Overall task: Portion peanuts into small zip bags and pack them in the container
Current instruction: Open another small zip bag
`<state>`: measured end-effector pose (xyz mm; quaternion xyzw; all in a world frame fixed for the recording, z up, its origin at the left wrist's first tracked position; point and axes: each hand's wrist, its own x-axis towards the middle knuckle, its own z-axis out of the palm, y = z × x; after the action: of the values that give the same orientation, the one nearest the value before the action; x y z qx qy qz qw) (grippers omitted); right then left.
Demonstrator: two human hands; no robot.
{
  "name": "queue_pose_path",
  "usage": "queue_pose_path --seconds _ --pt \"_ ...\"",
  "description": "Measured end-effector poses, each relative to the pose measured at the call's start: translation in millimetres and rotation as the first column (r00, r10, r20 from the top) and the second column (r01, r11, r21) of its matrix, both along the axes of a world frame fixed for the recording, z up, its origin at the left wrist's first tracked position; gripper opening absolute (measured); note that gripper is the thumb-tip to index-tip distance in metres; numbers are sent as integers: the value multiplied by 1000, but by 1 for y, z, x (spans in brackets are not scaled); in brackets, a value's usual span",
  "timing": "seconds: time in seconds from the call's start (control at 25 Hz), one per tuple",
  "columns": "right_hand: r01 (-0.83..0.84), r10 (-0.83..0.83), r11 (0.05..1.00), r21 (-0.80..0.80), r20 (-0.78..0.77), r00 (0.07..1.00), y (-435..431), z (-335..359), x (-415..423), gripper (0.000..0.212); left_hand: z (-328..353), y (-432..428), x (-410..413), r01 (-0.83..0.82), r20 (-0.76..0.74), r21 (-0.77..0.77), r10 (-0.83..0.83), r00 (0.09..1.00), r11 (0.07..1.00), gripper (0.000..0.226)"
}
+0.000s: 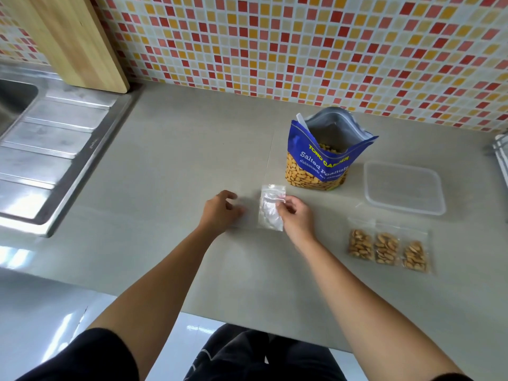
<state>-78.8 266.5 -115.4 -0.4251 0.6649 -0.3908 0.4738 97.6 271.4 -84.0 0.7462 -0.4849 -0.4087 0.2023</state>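
An empty small clear zip bag point(268, 207) is pinched near its red-striped top by my right hand point(295, 214), just above the counter. My left hand point(221, 211) hovers beside it to the left, fingers curled and apart, holding nothing I can make out. Behind stands an open blue salted-peanuts pouch point(316, 160) with a white scoop handle point(301, 121) sticking out. An empty clear plastic container point(404, 188) lies to the pouch's right. Three filled peanut zip bags point(387, 248) lie in a row in front of the container.
A steel sink with its ribbed drainboard point(46, 138) takes up the left. A wooden cutting board point(77, 42) leans on the tiled wall point(275, 45). A white rack edge point(501, 152) shows at far right. The grey counter point(178, 149) ends just before my body.
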Motion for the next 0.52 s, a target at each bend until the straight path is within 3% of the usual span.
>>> queue_pose_path --seconds 0.16,0.32,0.44,0.52 --pt "52 -52 999 -7 -43 998 -2 4 -10 10 -9 6 -5 -8 154 -16 10 988 1000 49" --pt "-4 4 1000 -4 4 1000 -1 3 -13 13 -4 6 -10 -11 251 -42 21 968 999 62" --pt "-75 75 996 -45 13 997 0 9 -15 9 5 3 -9 18 220 -199 27 975 980 49" --pt "-130 129 989 -72 -11 992 0 17 -16 8 19 -1 -11 41 76 -242 -23 997 969 33"
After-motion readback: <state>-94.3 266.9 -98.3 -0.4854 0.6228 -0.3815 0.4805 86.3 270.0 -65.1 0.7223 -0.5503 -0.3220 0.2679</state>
